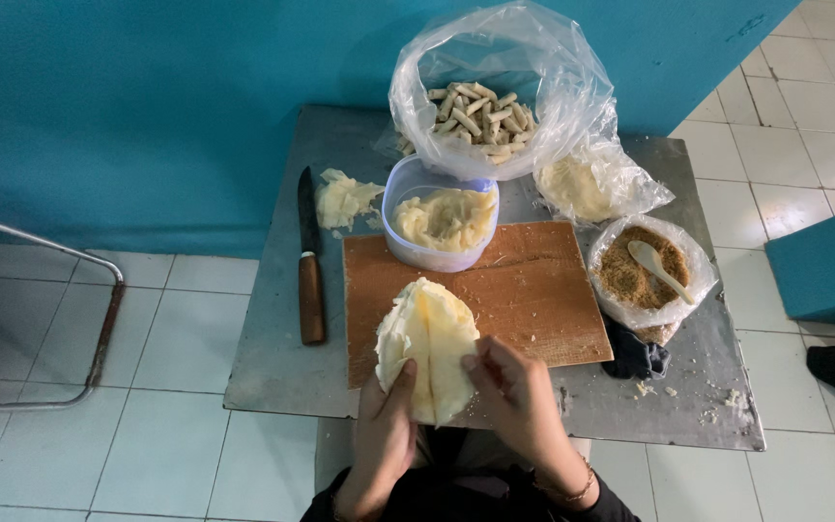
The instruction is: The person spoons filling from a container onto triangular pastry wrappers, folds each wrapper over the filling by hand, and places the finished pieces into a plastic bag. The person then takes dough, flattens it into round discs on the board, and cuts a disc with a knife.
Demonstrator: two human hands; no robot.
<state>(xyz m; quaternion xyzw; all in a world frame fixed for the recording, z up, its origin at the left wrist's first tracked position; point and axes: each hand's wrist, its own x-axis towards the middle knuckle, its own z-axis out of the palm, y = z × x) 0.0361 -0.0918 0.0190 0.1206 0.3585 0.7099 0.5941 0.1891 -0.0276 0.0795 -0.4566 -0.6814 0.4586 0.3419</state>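
Head view: both hands, left (pixel 386 425) and right (pixel 517 391), grasp pale dough sheet (pixel 427 338) over cutting board (pixel 533 290); best to support edges evenly and avoid tearing.

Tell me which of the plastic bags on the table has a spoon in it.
The small bag of brown crumbs at the right edge of the table; a pale spoon lies on the crumbs. The big bag of rolls and the pale dough bag have none.

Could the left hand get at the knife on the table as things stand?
Probably not at once: the left hand and right hand both hold the pale dough sheet. The path to the knife itself looks unobstructed.
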